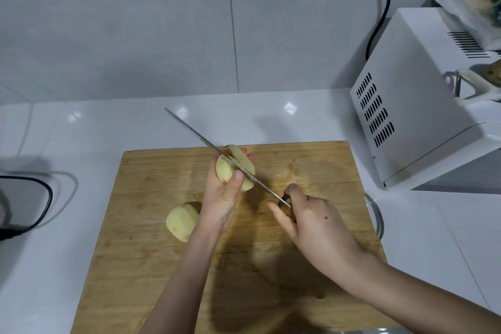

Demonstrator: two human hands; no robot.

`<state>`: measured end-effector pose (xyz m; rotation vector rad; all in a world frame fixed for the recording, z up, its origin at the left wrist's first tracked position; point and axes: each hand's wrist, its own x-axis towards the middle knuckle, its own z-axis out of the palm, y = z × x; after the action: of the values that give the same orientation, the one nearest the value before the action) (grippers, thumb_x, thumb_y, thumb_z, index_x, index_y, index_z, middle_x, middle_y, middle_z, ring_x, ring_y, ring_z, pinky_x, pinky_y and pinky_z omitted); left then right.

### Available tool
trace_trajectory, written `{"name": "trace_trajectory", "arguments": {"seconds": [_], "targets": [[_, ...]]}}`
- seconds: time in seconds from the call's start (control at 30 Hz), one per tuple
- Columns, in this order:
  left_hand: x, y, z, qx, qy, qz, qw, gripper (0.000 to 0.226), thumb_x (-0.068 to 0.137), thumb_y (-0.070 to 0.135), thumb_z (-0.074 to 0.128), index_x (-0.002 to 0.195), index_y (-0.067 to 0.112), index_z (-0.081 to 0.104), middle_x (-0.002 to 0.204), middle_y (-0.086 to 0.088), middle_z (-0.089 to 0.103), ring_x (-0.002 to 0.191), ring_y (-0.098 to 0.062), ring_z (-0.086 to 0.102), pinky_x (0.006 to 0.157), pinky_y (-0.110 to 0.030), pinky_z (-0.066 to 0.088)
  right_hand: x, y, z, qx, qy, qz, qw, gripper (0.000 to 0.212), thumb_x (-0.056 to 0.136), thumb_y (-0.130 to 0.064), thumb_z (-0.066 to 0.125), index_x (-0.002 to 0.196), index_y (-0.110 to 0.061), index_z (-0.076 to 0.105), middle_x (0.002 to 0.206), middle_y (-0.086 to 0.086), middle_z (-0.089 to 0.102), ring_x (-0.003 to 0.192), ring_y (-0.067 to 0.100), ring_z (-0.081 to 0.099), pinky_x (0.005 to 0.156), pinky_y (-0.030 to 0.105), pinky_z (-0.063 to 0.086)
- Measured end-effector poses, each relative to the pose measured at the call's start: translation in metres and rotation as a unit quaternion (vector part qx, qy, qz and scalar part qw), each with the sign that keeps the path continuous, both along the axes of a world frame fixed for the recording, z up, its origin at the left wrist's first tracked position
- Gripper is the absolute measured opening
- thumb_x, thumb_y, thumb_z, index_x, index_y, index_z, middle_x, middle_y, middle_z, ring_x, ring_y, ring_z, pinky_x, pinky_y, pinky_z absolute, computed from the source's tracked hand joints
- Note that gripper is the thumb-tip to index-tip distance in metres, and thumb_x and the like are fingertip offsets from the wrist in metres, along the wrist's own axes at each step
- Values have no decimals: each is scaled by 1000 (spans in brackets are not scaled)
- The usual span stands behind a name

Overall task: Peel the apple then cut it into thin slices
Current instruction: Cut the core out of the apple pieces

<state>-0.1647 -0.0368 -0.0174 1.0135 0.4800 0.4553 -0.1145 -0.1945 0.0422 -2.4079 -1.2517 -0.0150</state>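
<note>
The left grip (221, 203) curls round a peeled apple piece (224, 169) over the cutting board (311, 165). The right grip (311, 222) clasps the knife (195, 134) by its handle, blade sunk into that piece (another peeled half (181, 221) lies on the board beside the left wrist).

Apple half (182, 222) on board (311, 171) (microwave (412, 106) right).

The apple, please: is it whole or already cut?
Cut: one peeled piece lies on the board; the left hand holds the other piece under the knife.
</note>
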Motion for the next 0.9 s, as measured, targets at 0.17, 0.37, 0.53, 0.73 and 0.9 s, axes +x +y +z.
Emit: {"name": "trace_trajectory", "arguments": {"seconds": [0.17, 0.37, 0.53, 0.73, 0.9], "targets": [[-4, 8, -2, -15, -3, -38, 999, 107, 49, 56, 86, 127, -2, 43, 116, -11, 61, 120, -35, 54, 99, -41, 46, 7, -2, 7, -16, 106, 9, 994, 36, 92, -47, 43, 87, -13, 52, 49, -13, 29, 39, 8, 32, 40, 11, 17], [-2, 11, 2, -90, 37, 19, 995, 106, 54, 50, 86, 132, -6, 42, 111, -13, 66, 121, -38, 53, 104, -51, 41, 6, -7, 23, -14, 150, 1, 989, 37, 87, -55, 31, 86, -20, 42, 56, -10, 41, 52, 14, 47, 48, 22, 33], [-11, 20, 7, -226, 35, 28, 973, 55, 65, 23, 78, 112, 6, 53, 112, -22, 65, 102, -34, 66, 93, -56, 48, 15, -13, 35, 89, 265, -40, 959, 30, 90, -43, 46, 69, -21, 45, 43, -7, 46, 40, 10, 46, 42, 20, 36], [-10, 15, 16, -370, -54, 26, 927, 68, 38, 5, 83, 100, 9, 54, 98, -17, 67, 110, -40, 58, 96, -65, 41, 27, -11, 36, 151, 562, -94, 808, 35, 95, -30, 50, 69, -7, 46, 42, 1, 41, 31, 15, 33, 35, 23, 35], [-7, 4, 25, -373, -67, 1, 926, 44, 46, 6, 75, 86, 8, 59, 95, -14, 66, 99, -36, 63, 89, -57, 47, 24, -10, 31, 141, 606, -123, 773, 35, 94, -31, 52, 71, -6, 46, 44, 1, 39, 33, 14, 32, 34, 22, 35]]}}
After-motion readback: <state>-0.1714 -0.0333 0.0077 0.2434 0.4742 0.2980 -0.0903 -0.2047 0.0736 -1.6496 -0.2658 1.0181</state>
